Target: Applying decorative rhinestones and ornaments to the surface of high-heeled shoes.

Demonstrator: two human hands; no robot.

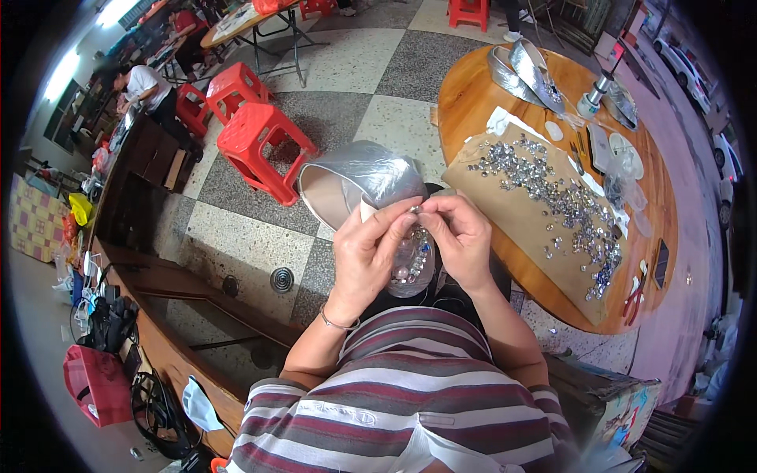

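Note:
My left hand point(364, 251) and my right hand point(456, 236) meet above my lap, fingertips pinched together. Between them is a small shiny rhinestone point(415, 210). Just beyond, and partly under my left hand, lies a silver shoe-like piece point(378, 175) with a wide opening and a pale lining. Below my fingers, between the wrists, a rounded part set with clear and bluish rhinestones point(410, 268) shows; my hands hide how it joins the silver piece. A bracelet point(337, 323) circles my left wrist.
At right, a round wooden table point(465, 87) bears brown paper point(505, 189) with scattered rhinestones point(579, 205), silver shoe-like pieces point(535, 72), red-handled pliers point(633, 303) and a phone point(661, 262). Red stools point(264, 146) stand front left. A wooden counter point(169, 347) runs along my left; people work farther back.

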